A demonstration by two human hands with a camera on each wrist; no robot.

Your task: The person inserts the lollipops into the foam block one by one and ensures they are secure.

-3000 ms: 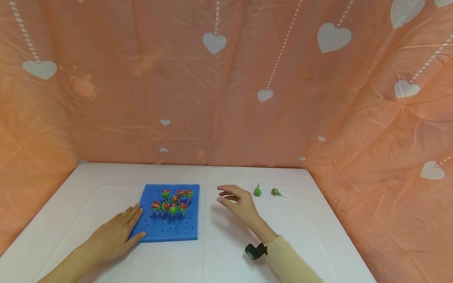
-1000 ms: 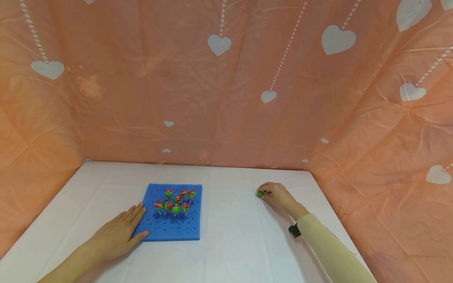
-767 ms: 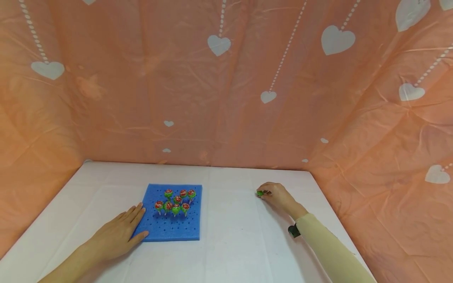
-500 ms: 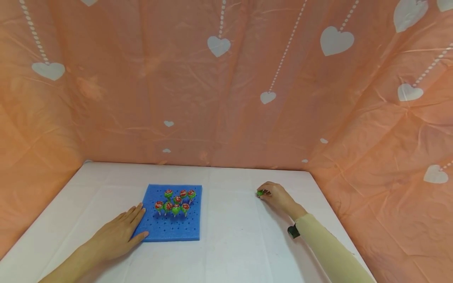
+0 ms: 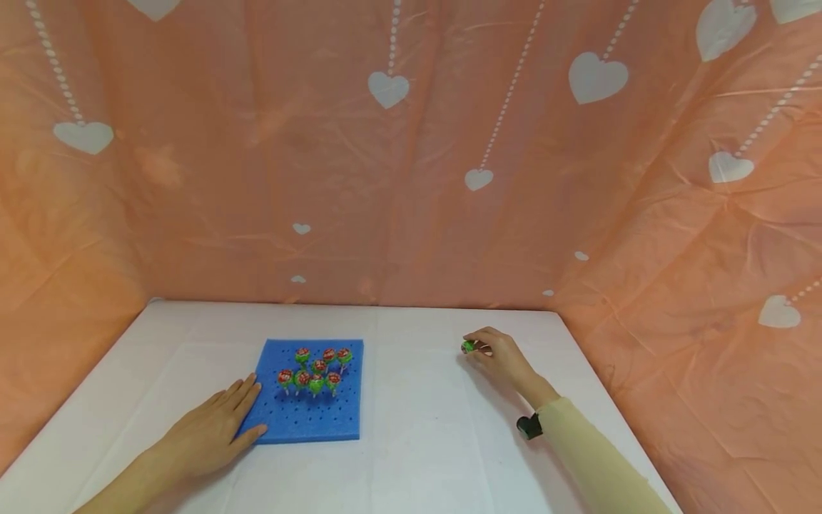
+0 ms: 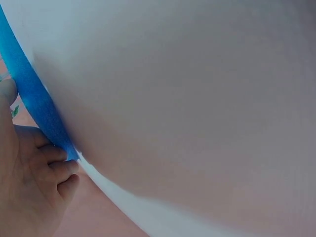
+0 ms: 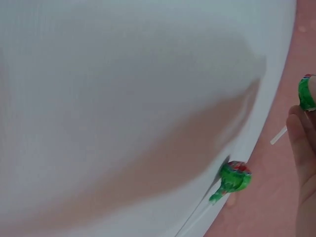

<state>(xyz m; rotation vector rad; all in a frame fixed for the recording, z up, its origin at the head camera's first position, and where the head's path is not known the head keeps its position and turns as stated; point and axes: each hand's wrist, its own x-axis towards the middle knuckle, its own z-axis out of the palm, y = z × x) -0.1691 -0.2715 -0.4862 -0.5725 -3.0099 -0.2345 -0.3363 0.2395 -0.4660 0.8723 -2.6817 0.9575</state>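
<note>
My left hand (image 5: pixel 207 434) lies flat along the left edge of a blue foam board (image 5: pixel 321 427) pierced with small holes; its fingers are straight. Several lollipops (image 5: pixel 285 378) in red and green wrappers stand upright in the board, sticks down. On the right, the thumb and fingers of my right hand (image 5: pixel 504 359) pinch a lollipop (image 7: pixel 305 93) by its green wrapped head, its white stick pointing away below the fingers in the right wrist view. Another lollipop (image 7: pixel 236 176) lies on the table in that view; in the head view my right hand hides it.
A white cloth (image 5: pixel 424 457) covers the table. Orange curtains (image 5: pixel 347 178) with white hearts rise at the back and on both sides. A black wrist camera (image 5: pixel 529 427) sits at my right wrist.
Three seconds ago my right hand hovered with nothing in it near the board. It has moved right to the lollipops, pinched one and shifted it slightly. My left hand stays put.
</note>
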